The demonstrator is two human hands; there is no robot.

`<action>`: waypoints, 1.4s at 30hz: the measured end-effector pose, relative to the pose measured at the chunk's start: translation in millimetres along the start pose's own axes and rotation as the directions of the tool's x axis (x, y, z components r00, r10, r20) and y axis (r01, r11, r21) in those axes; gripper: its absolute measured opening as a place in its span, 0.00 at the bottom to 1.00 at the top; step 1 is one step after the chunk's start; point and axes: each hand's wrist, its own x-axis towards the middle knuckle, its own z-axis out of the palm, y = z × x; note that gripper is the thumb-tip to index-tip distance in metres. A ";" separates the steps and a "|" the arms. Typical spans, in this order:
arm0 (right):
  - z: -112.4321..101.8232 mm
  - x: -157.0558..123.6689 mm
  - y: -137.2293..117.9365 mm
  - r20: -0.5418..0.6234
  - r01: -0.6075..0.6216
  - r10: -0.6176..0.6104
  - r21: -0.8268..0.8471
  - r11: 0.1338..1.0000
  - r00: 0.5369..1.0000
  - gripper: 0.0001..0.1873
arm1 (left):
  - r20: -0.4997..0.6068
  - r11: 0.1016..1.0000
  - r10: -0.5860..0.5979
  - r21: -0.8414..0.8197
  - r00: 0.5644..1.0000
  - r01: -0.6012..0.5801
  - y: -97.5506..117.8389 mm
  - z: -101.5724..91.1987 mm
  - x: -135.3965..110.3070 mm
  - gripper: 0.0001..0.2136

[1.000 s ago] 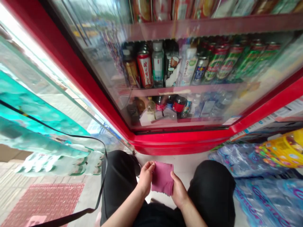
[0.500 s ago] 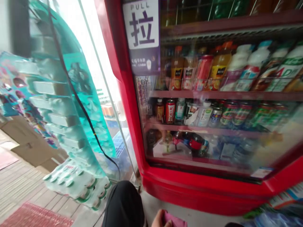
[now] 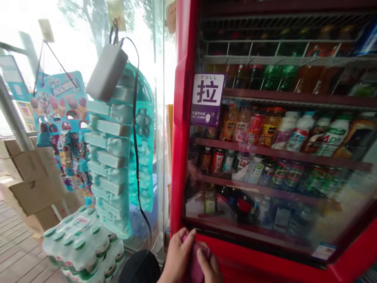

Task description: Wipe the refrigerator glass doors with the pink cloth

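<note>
In the head view, the pink cloth stands bunched, its long axis roughly upright, its top end pointing at the lower edge of the glass door. It looks soft and crumpled, no longer the flat square of the earlier frame, and sits higher, just at the red frame of the drinks cooler. The left hand and right hand close narrowly around it from either side. The view has swung left and up, now showing a shrink-wrapped bottle pack left of the cooler.
</note>
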 end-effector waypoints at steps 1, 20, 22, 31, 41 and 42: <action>13.7 7.1 -23.5 0.029 0.111 -0.110 -0.056 0.992 0.994 0.30 | -0.028 0.997 0.076 -0.014 0.997 -0.077 29.4 -9.8 12.5 0.27; 223.9 126.6 -374.1 0.194 0.735 -0.814 -0.576 0.358 0.548 0.09 | -0.140 0.667 0.711 0.444 0.689 -0.598 316.8 -91.5 121.2 0.39; 230.5 126.8 -376.6 0.162 0.699 -0.818 -0.626 0.347 0.551 0.06 | -0.108 0.647 0.724 0.448 0.682 -0.616 311.5 -95.0 121.7 0.41; 243.4 128.1 -377.0 0.051 0.573 -0.829 -0.746 0.339 0.557 0.06 | -0.026 0.622 0.718 0.472 0.695 -0.625 316.0 -103.4 119.2 0.44; 240.9 132.6 -373.9 0.064 0.579 -0.832 -0.747 0.326 0.551 0.08 | -0.015 0.521 0.756 0.619 0.654 -0.588 314.0 -114.7 97.1 0.41; 240.9 131.5 -374.0 0.068 0.584 -0.833 -0.745 0.324 0.549 0.08 | -0.012 0.510 0.760 0.631 0.650 -0.585 313.7 -115.8 97.6 0.41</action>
